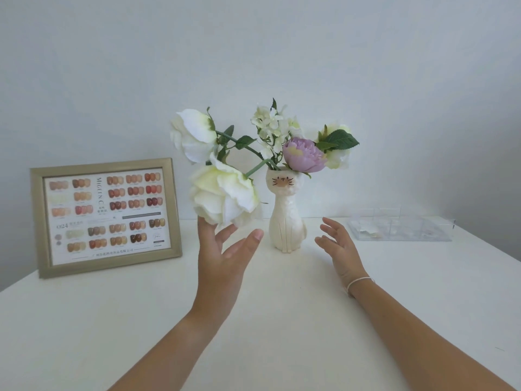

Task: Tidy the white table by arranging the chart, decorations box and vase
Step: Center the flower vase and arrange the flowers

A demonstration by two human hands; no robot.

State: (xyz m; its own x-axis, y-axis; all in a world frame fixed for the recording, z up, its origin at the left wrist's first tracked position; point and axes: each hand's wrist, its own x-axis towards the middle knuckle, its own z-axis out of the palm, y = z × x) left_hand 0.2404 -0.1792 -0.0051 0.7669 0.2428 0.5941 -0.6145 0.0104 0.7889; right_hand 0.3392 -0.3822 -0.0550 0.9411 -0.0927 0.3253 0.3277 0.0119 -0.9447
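Vase (285, 218) shaped like a white cat was stood upright near the back middle of the white table (282, 320), its face turned to the front. Flowers (222, 193) were spread out from its top. Bare table was left on both sides of it. The left hand (222, 258) and right hand (339, 248) were held open beside it, fingers apart, nothing gripped. The left fingertips were partly hidden by a big white flower. The chart (105, 217) was propped upright far left, near the edge. The decorations box (400, 225), clear and hard to make out, was laid flat far right.
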